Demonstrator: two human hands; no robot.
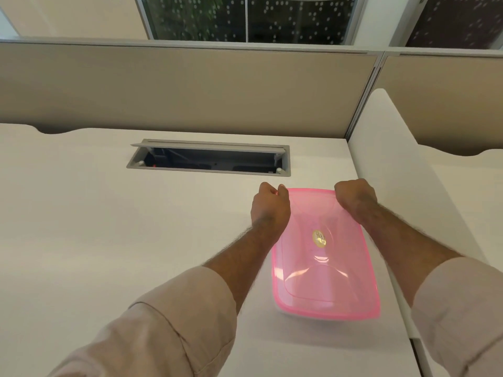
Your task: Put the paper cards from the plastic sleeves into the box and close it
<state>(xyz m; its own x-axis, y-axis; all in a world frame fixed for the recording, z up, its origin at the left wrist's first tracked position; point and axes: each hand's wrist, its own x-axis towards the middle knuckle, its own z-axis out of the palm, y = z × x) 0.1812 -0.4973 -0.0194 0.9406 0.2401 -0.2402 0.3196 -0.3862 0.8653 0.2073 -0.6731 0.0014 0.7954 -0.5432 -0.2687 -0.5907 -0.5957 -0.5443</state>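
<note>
Box (324, 257) with its pink see-through lid on sits on the white table (109, 213), near the right edge, in front of an open cable hatch (209, 159). Both hands curl over its far corners: the left hand (269, 205) has its grip pinching the far-left lid corner, the right hand (355, 197) has its grip folded over the far-right corner. A small gold sticker (319, 238) marks the lid's middle

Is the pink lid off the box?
No, the pink lid lies on top of the box, with the left hand and right hand gripping its far corners.
</note>
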